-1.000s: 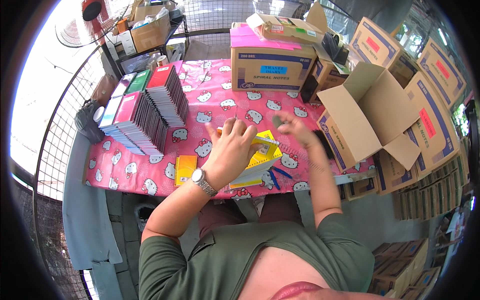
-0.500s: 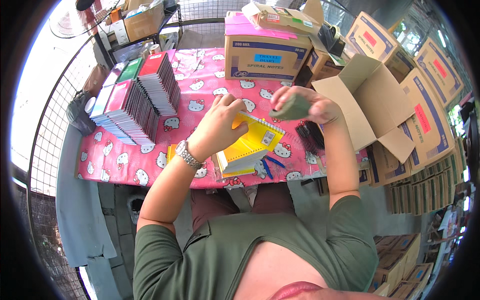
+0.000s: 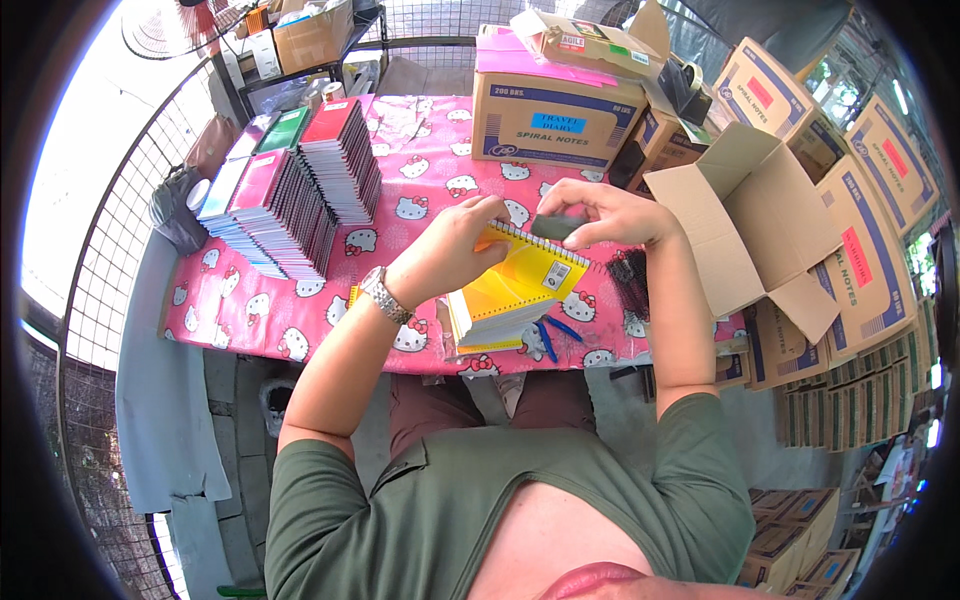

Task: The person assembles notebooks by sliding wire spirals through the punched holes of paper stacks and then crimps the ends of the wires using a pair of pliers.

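Note:
A yellow notebook [image 3: 545, 268] is tilted up over a pile of yellow-covered books [image 3: 495, 322], a wire spiral running along its upper edge. My left hand [image 3: 455, 248] grips that notebook by its left end, thumb and fingers closed round it. Pinched between the thumb and fingers of my right hand [image 3: 615, 215] is a small dark green piece [image 3: 558, 227], cloth or a pad, I cannot tell which. It lies at the spiral edge, close to the left fingertips. Blue-handled pliers [image 3: 550, 338] rest just right of the pile.
Dark wire coils [image 3: 628, 280] lie right of the notebook. Tall stacks of spiral notebooks [image 3: 285, 215] stand at the left. An open carton [image 3: 745, 225] is at the right, with a closed carton [image 3: 555, 120] at the back and more cartons [image 3: 850, 260] beyond.
My right hand has brought the green piece down and left against the spiral edge. The left hand keeps its hold on the notebook. The whole view has shifted slightly.

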{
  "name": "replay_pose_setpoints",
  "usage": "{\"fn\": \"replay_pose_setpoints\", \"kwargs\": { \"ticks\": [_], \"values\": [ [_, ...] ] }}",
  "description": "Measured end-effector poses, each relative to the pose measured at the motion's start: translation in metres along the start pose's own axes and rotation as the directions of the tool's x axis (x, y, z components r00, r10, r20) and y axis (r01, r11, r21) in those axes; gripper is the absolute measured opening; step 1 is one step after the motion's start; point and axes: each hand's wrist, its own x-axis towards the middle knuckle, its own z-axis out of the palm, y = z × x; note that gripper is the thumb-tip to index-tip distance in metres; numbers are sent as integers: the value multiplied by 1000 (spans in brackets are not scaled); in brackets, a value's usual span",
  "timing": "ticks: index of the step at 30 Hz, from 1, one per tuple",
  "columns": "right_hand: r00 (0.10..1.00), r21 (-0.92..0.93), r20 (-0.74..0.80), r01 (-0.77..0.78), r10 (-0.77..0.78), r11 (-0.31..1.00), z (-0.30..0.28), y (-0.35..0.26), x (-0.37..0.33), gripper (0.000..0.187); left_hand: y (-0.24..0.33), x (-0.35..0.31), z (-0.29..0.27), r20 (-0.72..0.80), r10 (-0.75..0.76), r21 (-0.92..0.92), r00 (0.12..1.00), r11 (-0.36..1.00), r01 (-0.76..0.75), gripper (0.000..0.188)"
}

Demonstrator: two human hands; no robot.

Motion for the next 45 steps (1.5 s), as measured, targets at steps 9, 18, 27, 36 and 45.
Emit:
{"fn": "replay_pose_setpoints", "kwargs": {
  "ticks": [9,18,27,36,45],
  "values": [
    [791,122,-430,-428,436,895,44,178,7,54,1,2,2,-47,-50,-32,998,998,48,26],
    [475,-236,-866,-663,156,711,263,224,-50,66,-6,-16,23,-210,-462,-435,862,834,341,16],
    [229,75,-969,-85,93,994,193,76,-70,53,2,-19,25,-208,-409,-428,888,855,294,16],
    [606,-404,-750,-101,-266,909,161,-47,-20,55,-5,-28,35,-228,-425,-443,876,847,295,12],
    [916,935,-274,183,292,303,153,-48,-34,42,9,-41,36,-538,30,90,842,996,22,15]
  ]
}}
